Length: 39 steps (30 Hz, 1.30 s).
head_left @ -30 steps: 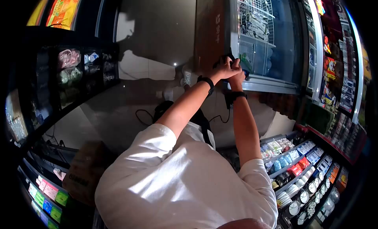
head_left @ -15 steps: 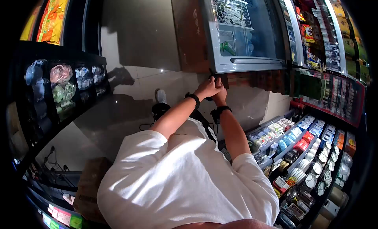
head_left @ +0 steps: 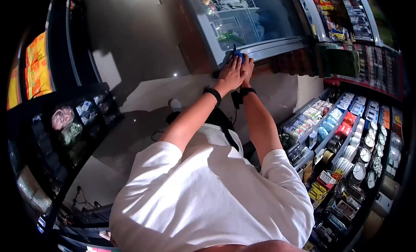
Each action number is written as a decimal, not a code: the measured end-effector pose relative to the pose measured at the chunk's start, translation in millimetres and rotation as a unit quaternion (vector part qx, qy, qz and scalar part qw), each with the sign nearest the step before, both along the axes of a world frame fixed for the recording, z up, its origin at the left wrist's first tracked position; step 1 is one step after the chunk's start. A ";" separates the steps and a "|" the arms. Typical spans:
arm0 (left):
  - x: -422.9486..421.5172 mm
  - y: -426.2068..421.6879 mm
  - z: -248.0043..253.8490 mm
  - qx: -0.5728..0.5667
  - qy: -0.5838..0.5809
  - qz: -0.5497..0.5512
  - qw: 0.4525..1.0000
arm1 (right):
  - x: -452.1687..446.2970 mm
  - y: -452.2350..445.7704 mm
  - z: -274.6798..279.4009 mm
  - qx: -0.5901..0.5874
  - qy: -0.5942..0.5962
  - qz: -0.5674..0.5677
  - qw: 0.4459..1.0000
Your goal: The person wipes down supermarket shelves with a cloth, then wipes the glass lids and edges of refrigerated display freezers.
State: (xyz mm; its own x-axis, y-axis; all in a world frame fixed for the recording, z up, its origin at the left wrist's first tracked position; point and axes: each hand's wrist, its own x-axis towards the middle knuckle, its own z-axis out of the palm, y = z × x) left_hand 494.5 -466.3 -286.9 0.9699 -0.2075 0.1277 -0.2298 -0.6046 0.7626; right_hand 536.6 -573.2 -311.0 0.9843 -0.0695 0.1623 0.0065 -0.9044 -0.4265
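Observation:
Both hands are together at the near corner of a glass-topped freezer. A small blue item shows at the fingertips, with a thin dark piece sticking up from it. My left hand has its fingers close together and lies against the item. Beside it on the right, my right hand is closed with bent fingers round the item's lower side. Each wrist wears a black band. What lies under the palms is hidden.
Wire baskets with packets sit inside the freezer. Racks of small goods stand at the right. A dark shelf with bagged items and orange packets is at the left. Tiled floor lies between.
The view has turned and the freezer has shifted left and up in it. My hands, earlier below the freezer corner, are now at its edge, and the blue item shows more clearly.

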 end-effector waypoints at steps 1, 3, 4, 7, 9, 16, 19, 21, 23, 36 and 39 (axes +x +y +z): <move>9.7 -5.6 1.1 0.001 0.033 -0.015 0.999 | 8.7 -5.6 1.9 0.002 0.023 -0.006 1.000; 19.1 -18.9 -0.4 0.036 0.046 -0.022 0.998 | 16.4 -15.0 2.8 -0.033 0.033 -0.006 0.999; 24.3 -22.5 -3.1 0.074 0.053 -0.025 0.996 | 20.7 -15.6 2.0 -0.066 0.040 0.000 0.997; 15.1 -27.7 -1.0 0.113 0.038 -0.011 0.993 | 20.1 -18.7 -10.1 -0.051 -0.037 0.028 0.998; 14.1 -34.5 1.6 0.118 0.041 0.005 0.992 | 23.4 -25.0 -10.0 -0.045 -0.063 0.059 0.995; 47.3 15.2 52.8 -0.041 0.223 -0.179 0.957 | 62.1 -94.3 5.9 -0.001 -0.043 0.204 0.978; 67.2 60.0 138.2 -0.137 0.254 -0.136 0.948 | 88.0 -135.2 22.1 0.003 -0.032 0.062 0.998; 89.7 79.4 193.3 -0.121 0.208 -0.092 0.966 | 111.6 -171.9 20.8 -0.003 -0.024 -0.004 1.000; 110.5 91.1 247.5 -0.141 0.134 -0.023 0.981 | 136.3 -199.7 14.2 0.018 -0.019 -0.065 0.998; 61.5 69.2 573.3 -0.100 -0.748 -0.025 0.656 | 185.0 -231.0 -9.5 0.232 0.155 -0.391 0.877; 56.4 90.3 591.6 -0.010 -0.724 -0.087 0.684 | 162.9 -200.0 -20.6 0.306 0.206 -0.379 0.849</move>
